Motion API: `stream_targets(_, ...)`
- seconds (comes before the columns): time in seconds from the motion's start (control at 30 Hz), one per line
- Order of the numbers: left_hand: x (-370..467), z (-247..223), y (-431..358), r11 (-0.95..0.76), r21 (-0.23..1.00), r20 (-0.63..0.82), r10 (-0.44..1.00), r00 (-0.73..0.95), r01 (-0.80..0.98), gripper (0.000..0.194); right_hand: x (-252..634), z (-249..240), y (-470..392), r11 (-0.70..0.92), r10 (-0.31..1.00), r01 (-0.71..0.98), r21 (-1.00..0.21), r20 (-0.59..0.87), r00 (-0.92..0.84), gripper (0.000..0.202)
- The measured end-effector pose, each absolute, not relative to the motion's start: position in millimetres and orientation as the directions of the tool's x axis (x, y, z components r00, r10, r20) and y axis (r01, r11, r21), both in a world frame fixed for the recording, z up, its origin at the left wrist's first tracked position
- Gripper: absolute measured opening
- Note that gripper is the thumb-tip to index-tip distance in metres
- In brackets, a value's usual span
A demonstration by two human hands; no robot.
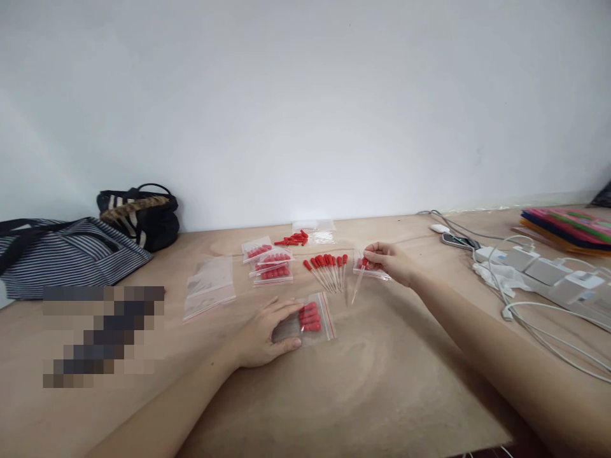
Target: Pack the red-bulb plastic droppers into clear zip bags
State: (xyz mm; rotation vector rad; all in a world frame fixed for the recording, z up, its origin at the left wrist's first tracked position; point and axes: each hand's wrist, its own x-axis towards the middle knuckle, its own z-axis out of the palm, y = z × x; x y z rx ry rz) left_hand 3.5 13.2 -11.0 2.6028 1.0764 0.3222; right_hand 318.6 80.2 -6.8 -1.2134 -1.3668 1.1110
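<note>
My left hand rests on the table with its fingers apart, touching a clear zip bag that holds several red rubber bulbs. At the right, my right hand pinches a glass dropper by its red bulb, tip pointing down. Behind that dropper lies another zip bag with red bulbs inside, partly covered by the hand. Between the hands, several droppers with red bulbs lie fanned out, their tips toward me.
Several bulb-filled zip bags lie left of centre, near flat clear bags. Loose red bulbs and a bag of glass tubes are by the wall. Chargers with cables occupy the right; a striped bag and black bag the left.
</note>
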Motion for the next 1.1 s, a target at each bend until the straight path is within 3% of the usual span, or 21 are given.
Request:
stream_targets(0.07,4,-12,14,-0.672,0.367,0.1,0.716,0.69,0.644,0.054,314,-12,62,0.087,0.996,-0.048,-0.995,0.087,0.008,0.035)
stream_targets(0.17,4,-12,14,-0.676,0.373,0.108,0.712,0.693,0.636,0.054,301,-23,41,0.089,0.995,-0.156,-0.984,0.079,0.068,0.039)
stream_targets(0.5,5,-11,13,-0.681,0.391,0.106,0.701,0.705,0.619,0.052,279,-37,21,0.034,0.998,-0.208,-0.977,0.023,0.056,0.039)
stream_targets(0.73,5,-11,13,-0.674,0.397,0.104,0.707,0.7,0.622,0.053,270,-34,-2,-0.103,0.989,-0.246,-0.964,-0.074,-0.125,0.033)
stream_targets(0.87,6,-11,12,-0.671,0.391,0.097,0.711,0.696,0.63,0.052,274,-32,-7,-0.076,0.968,-0.137,-0.988,-0.04,-0.247,0.031)
stream_targets(1.1,5,-11,13,-0.679,0.38,0.099,0.705,0.702,0.629,0.052,265,-39,-8,0.135,0.949,0.25,-0.959,0.052,-0.311,0.028)
